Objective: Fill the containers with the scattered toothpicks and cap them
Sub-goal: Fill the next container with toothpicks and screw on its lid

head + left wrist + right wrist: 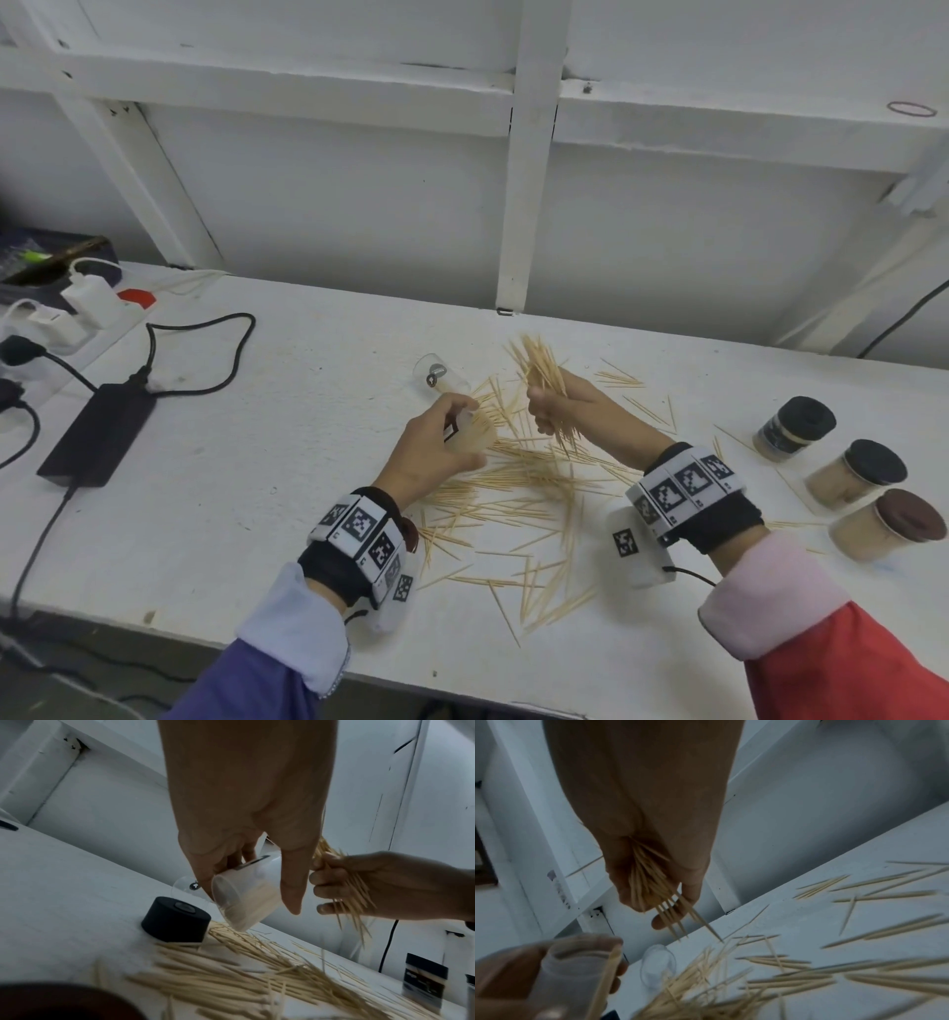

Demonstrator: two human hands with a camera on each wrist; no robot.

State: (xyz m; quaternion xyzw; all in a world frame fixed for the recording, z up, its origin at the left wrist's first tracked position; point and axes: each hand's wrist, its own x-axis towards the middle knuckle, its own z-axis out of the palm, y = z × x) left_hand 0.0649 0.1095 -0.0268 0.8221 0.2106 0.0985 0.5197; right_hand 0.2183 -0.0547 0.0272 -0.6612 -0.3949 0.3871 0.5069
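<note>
My left hand (436,442) grips a clear plastic container (246,898), tilted and partly filled with toothpicks, above the table (257,462). My right hand (557,406) clutches a bundle of toothpicks (539,367) just right of that container; the bundle (654,882) sticks out past both ends of the fist. Many loose toothpicks (524,493) lie scattered on the table below and between my hands. An empty clear container (441,375) lies on its side behind my left hand. A black cap (176,920) stands on the table under the held container, shown only by the left wrist view.
Three capped, filled containers (852,470) stand in a row at the right. A black power brick (100,431) with cables, and chargers on a power strip (77,308), occupy the left. A white wall with beams (529,154) rises behind the table.
</note>
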